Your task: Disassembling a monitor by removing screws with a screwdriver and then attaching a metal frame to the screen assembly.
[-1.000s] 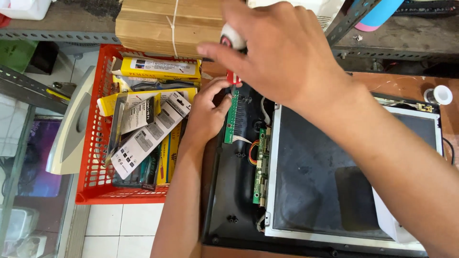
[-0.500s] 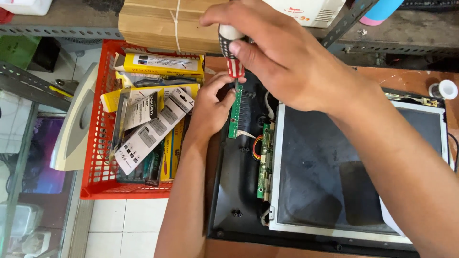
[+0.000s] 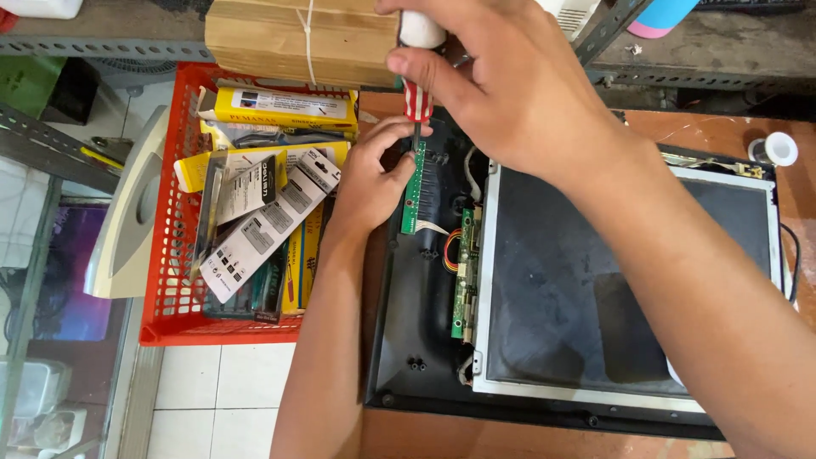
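My right hand (image 3: 501, 85) grips a screwdriver (image 3: 416, 98) with a red and white handle, held upright, its tip down on the top end of a narrow green circuit board (image 3: 414, 191). My left hand (image 3: 370, 183) rests beside that board, fingers curled against its left edge near the screwdriver tip. The board sits inside an opened black monitor casing (image 3: 408, 340) lying flat. A second green circuit board (image 3: 463, 272) lies along the left side of the grey metal panel (image 3: 578, 280) in the casing, joined by coloured wires.
A red plastic basket (image 3: 161, 255) of packaged tools stands left of the casing. A bundle of wooden boards (image 3: 297, 38) lies behind it. A beige plastic cover (image 3: 127, 212) leans at far left. A white solder spool (image 3: 778, 149) sits at the right on the brown table.
The view has shifted slightly; my right hand with the screwdriver stays over the board's top end, and my left hand has kept its place beside the board.
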